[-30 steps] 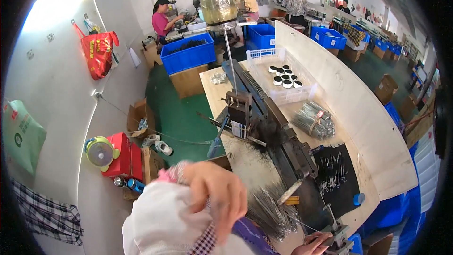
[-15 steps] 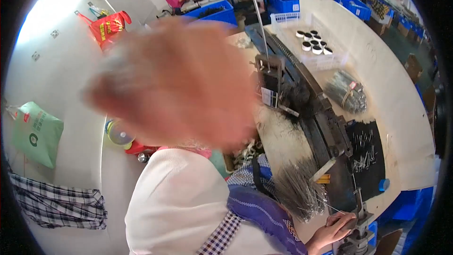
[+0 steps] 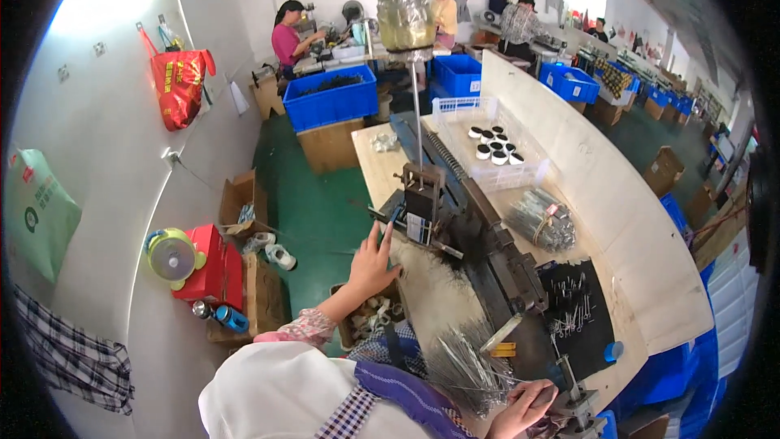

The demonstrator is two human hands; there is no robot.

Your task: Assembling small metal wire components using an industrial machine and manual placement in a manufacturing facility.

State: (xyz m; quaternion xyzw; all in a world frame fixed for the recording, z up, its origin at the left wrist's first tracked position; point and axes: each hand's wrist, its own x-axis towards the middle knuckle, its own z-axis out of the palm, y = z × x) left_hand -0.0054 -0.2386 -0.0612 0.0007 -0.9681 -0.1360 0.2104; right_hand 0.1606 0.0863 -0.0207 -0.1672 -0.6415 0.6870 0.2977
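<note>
My left hand is raised beside the left edge of the bench, its fingers stretched out and apart, with nothing visible in it. Just beyond its fingertips stands a metal bracket on the dark bench machine. My right hand is closed at the machine's near end, by a metal clamp-like fitting. A thin metal wire runs into its fingers; the rest of the grip is hidden. Left of that hand lies a loose pile of thin metal wires.
On the bench are a tied wire bundle, a black mat with small metal pieces, and a clear crate holding black-and-white round parts. A pole with a clear jar rises from the bracket. Blue bins and people are farther back.
My left hand, blurred and close to the camera before, has moved down and away to the bench's left edge. The view has shifted, showing more of the room. My right hand stays at the machine's near end.
</note>
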